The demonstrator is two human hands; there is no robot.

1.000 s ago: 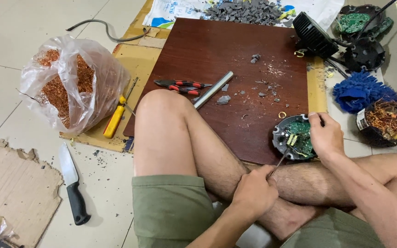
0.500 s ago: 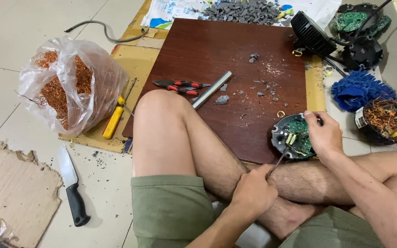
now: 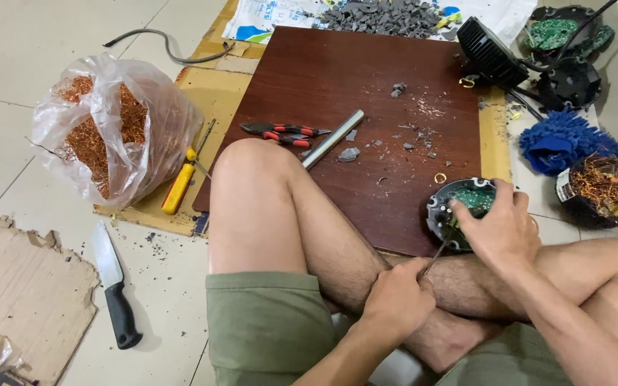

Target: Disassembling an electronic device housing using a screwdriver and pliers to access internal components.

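- left hand (image 3: 398,300) lower centre, closed on thin screwdriver (image 3: 439,250), tip in round black unit
- right hand (image 3: 498,229) gripping round black unit with green board (image 3: 459,207), right of centre, on brown board's (image 3: 366,78) edge

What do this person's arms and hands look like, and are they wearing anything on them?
Both arms are bare from the frame edge to the fingertips: no sleeves, gloves, watch, bracelet or rings visible. The left hand and right hand have short nails. The only clothing in view is olive-green shorts, with the legs bare below them.
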